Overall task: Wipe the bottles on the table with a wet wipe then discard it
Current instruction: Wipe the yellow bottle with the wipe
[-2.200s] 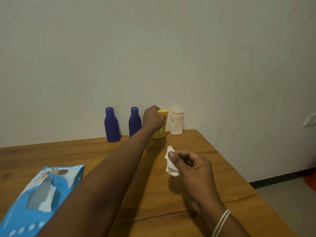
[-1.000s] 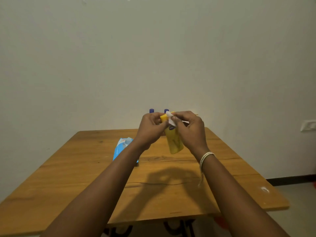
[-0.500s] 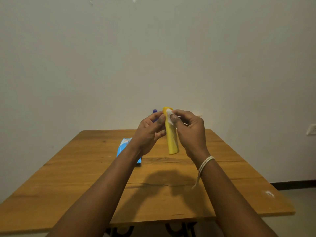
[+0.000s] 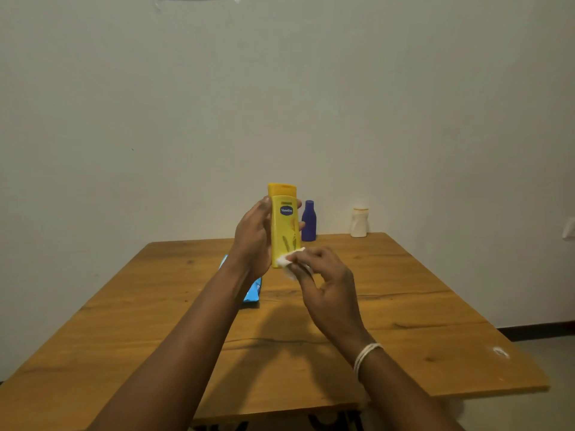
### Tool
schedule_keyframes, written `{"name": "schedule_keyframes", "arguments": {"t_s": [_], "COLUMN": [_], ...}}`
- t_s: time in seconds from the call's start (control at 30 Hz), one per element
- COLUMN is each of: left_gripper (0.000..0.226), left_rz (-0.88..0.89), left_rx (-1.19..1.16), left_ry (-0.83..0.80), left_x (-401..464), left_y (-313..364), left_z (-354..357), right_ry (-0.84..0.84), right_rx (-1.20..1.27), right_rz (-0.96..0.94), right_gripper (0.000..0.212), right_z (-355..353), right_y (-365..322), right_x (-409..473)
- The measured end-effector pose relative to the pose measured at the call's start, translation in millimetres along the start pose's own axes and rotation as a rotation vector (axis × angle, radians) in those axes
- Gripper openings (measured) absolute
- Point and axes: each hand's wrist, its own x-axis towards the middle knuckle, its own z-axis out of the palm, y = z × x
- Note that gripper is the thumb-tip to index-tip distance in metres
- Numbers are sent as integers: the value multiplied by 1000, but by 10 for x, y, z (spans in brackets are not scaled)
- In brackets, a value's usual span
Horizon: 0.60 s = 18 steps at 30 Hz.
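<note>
My left hand [image 4: 253,241] grips a yellow lotion bottle [image 4: 284,225] upright above the wooden table [image 4: 404,321], label facing me. My right hand [image 4: 323,281] pinches a small white wet wipe [image 4: 287,262] against the bottle's lower end. A dark blue bottle [image 4: 308,220] stands at the table's far edge by the wall, partly behind the yellow one. A white bottle [image 4: 360,222] stands further right along that edge. A second blue bottle is hidden from view.
A blue wet-wipe pack [image 4: 252,290] lies on the table, mostly covered by my left forearm. A pale wall runs behind the table. A small white scrap [image 4: 500,351] sits near the table's right edge. Floor shows at the lower right.
The yellow bottle has turned so its label faces me, and my right hand has slid the wipe from the cap down to the bottle's bottom end.
</note>
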Motion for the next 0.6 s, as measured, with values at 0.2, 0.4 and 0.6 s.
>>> {"name": "schedule_keyframes", "arguments": {"t_s": [0.2, 0.4, 0.6], "left_gripper": [42, 44, 49], "left_rz": [23, 30, -13], "left_rx": [33, -112, -110], "left_ry": [-93, 12, 25], "left_x": [-86, -19, -38], "left_y": [-122, -19, -142], "left_z": [89, 130, 76], "right_ry": [204, 91, 62], "right_rx": [-82, -76, -113], "right_rz": [-54, -71, -82], "right_gripper": [20, 20, 19], "right_z": [-37, 20, -15], "right_y": [-172, -122, -1], "right_x": [719, 657, 378]}}
